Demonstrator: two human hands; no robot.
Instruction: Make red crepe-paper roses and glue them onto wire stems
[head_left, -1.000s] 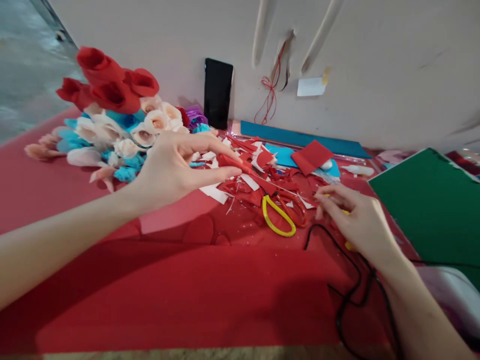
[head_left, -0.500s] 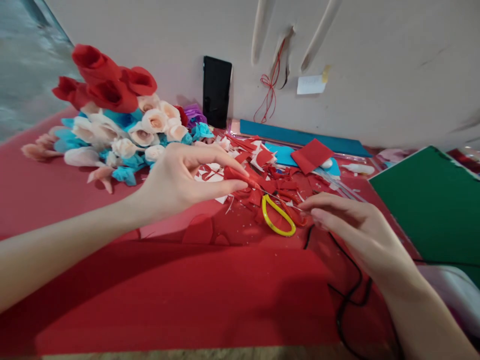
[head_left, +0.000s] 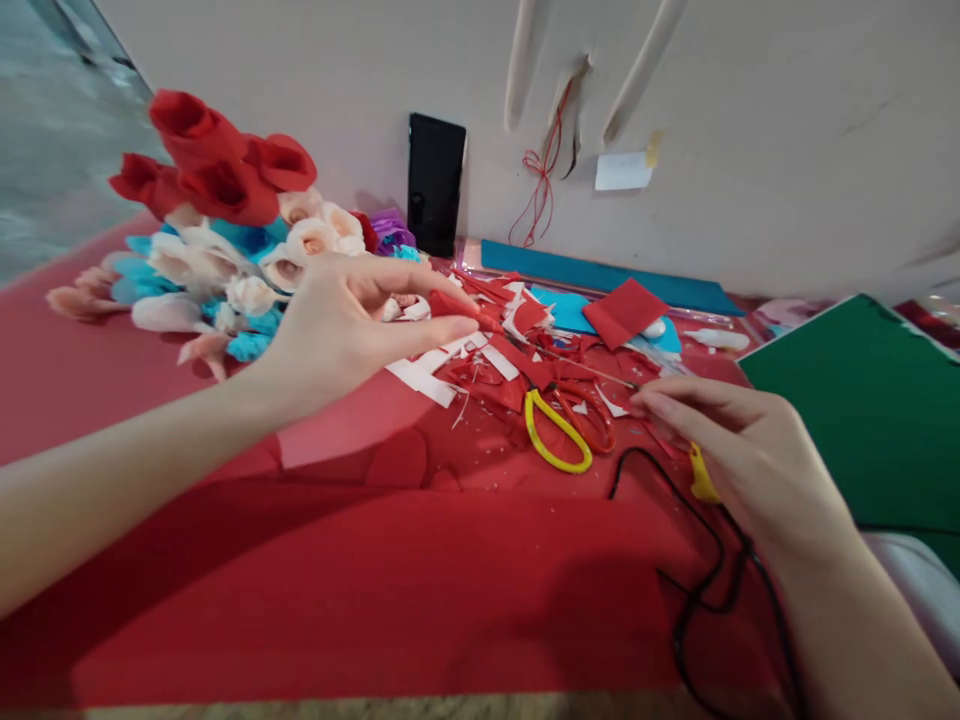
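Note:
My left hand (head_left: 330, 315) pinches a small rolled piece of red paper (head_left: 487, 322) between thumb and forefinger, above the scraps. A thin, pale strand (head_left: 585, 366), thread or wire, runs taut from beside the red piece toward my right hand (head_left: 742, 450). The thumb and forefinger of that hand are closed on the strand's other end. Below the strand lie scissors with one yellow loop (head_left: 556, 432) and one red loop, their blades hidden under red and white paper scraps (head_left: 431, 372).
Red, white and blue paper flowers (head_left: 232, 200) are heaped at left. A dark phone (head_left: 436, 185) leans on the wall. A black cord (head_left: 712, 570) and a yellow piece (head_left: 703, 475) lie by my right wrist. A green board (head_left: 862, 410) stands at right.
My hands have moved apart, the left one leftward and up, the right one to the right. A longer length of the strand shows between them. The yellow piece by my right wrist has come into view.

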